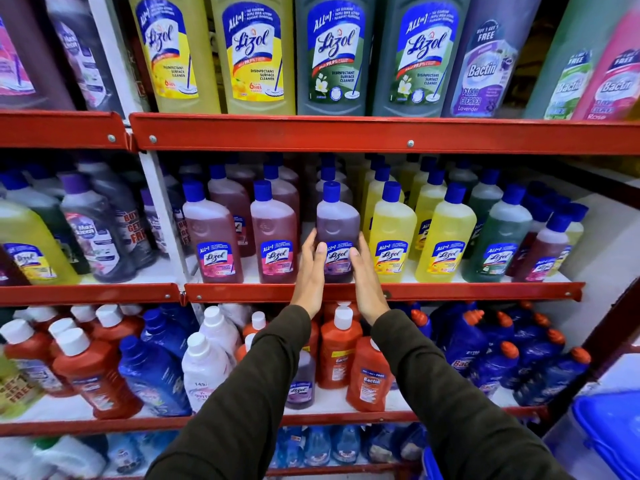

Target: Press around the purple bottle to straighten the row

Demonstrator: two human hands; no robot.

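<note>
Crowding red-edged shop shelves (381, 133), cleaner bottles (393, 233) surround the purple bottle (337, 223).

just left of the left hand (310, 275) we see two pink lizol bottles (273, 237) with blue caps, upright side by side. just right of the right hand (367, 278) we find yellow lizol bottles (393, 233), and beyond them a green bottle (498, 237). high above both hands stand large yellow bottles (256, 53) and large green bottles (334, 53). the red shelf edge (242, 292) runs under the wrists. below it we spot orange bactin bottles (337, 351), a white bottle (204, 368) further left, and dark blue bottles (485, 341) further right.
</note>
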